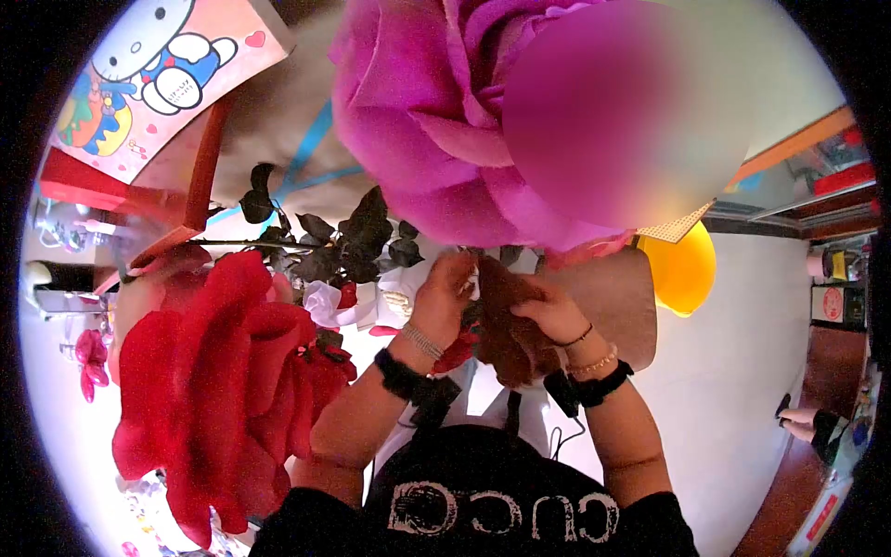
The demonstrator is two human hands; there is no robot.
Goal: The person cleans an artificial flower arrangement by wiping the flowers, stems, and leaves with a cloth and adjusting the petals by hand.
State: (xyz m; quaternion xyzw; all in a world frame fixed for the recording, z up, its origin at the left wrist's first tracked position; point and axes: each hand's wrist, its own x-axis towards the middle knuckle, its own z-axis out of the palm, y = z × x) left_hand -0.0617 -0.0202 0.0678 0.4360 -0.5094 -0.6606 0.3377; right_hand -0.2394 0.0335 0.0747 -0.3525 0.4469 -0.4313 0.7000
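Note:
My left hand (445, 292) is closed, its fingertips pinching at the upper left edge of a dark brown soft piece of fabric (508, 325), close to a small whitish bit. On the other side, my right hand (555, 314) grips the same fabric between thumb and fingers, and the fabric hangs down in folds between both wrists. Just above the hands looms a large purple artificial flower (408, 121), partly blurred. Dark artificial leaves (362, 237) on a stem reach in from the left. A big red artificial flower (218, 390) lies left of my left forearm.
A pink cartoon-print box (237, 60) stands at upper left. A brown seat or board (608, 306) and a yellow balloon-like object (682, 269) are right of my hands. Another person's legs (807, 424) show at the far right, near shelves (840, 269).

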